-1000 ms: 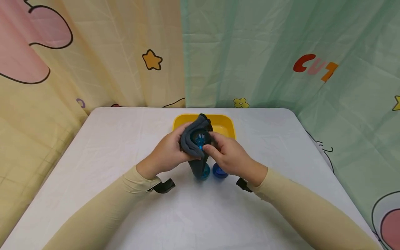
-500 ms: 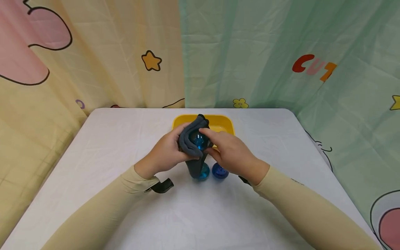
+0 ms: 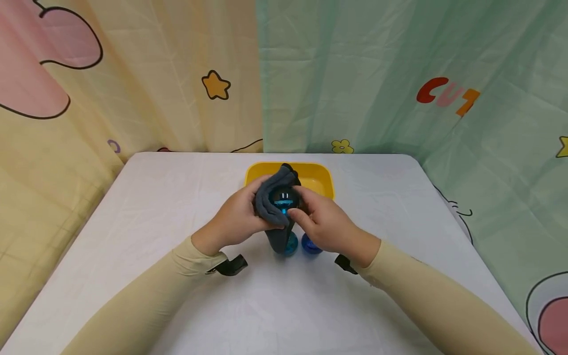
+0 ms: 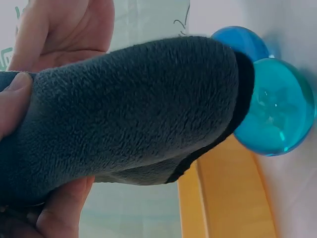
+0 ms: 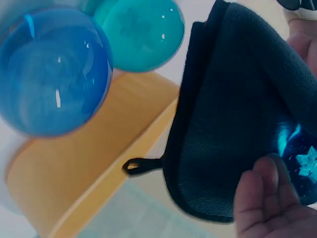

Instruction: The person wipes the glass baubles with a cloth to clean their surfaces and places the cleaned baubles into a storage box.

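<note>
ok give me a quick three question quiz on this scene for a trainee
1. True or false: the left hand grips the dark grey fleece cloth.
2. How many glossy blue glass balls lie on the white table below the hands?
3. Which sits behind the hands? A: yellow plastic tray; B: red bowl; C: green cup.

Key
1. True.
2. Two; a third clear blue ball is cradled in the cloth, and the right hand touches it.
3. A.
</note>
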A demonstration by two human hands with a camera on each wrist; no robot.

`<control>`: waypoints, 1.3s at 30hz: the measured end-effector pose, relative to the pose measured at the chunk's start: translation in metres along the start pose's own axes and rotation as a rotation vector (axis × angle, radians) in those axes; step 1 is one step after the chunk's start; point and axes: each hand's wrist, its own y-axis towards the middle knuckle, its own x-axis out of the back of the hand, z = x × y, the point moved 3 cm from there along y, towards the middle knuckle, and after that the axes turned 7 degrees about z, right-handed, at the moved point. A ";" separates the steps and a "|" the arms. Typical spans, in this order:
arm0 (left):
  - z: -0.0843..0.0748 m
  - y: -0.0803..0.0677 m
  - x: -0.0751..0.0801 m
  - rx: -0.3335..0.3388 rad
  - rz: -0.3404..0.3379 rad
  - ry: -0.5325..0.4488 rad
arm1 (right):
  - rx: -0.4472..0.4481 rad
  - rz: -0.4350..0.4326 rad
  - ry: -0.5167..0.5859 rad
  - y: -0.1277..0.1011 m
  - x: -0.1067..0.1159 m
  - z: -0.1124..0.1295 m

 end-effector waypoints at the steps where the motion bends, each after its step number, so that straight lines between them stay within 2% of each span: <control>1: 0.001 0.000 0.001 -0.001 -0.008 -0.002 | 0.017 0.006 -0.047 0.000 0.000 0.002; 4: 0.002 0.000 0.004 0.002 -0.014 -0.029 | 0.071 0.012 -0.238 0.000 0.002 0.007; 8: 0.000 -0.001 0.004 0.005 -0.001 -0.054 | 0.137 -0.058 -0.500 -0.001 0.006 0.010; 10: 0.000 -0.001 0.004 -0.005 0.003 -0.048 | 0.139 -0.087 -0.552 -0.001 0.008 0.010; 11: 0.000 -0.001 0.003 -0.010 0.005 -0.044 | 0.133 -0.093 -0.546 -0.001 0.008 0.010; 13: -0.001 -0.001 0.002 -0.023 0.012 -0.034 | 0.089 -0.076 -0.462 -0.001 0.008 0.009; 18: -0.003 0.000 0.000 -0.035 0.031 -0.025 | -0.053 -0.001 -0.025 -0.001 0.004 0.000; 19: -0.004 0.000 0.000 -0.033 0.034 -0.024 | -0.062 0.003 0.028 -0.001 0.003 -0.001; 22: -0.003 -0.001 0.000 -0.026 0.033 -0.012 | -0.048 -0.006 0.050 -0.001 0.000 0.000; 30: -0.001 -0.002 0.003 -0.026 0.000 -0.006 | 0.102 -0.037 -0.334 -0.002 0.003 0.009; 34: -0.001 -0.001 0.004 -0.025 0.007 -0.028 | 0.162 -0.088 -0.527 -0.003 0.008 0.011; 37: -0.002 -0.001 0.003 -0.024 0.009 -0.033 | 0.191 -0.131 -0.602 -0.003 0.011 0.012; 39: -0.003 -0.001 0.002 -0.029 0.009 -0.025 | 0.171 -0.128 -0.578 -0.003 0.012 0.011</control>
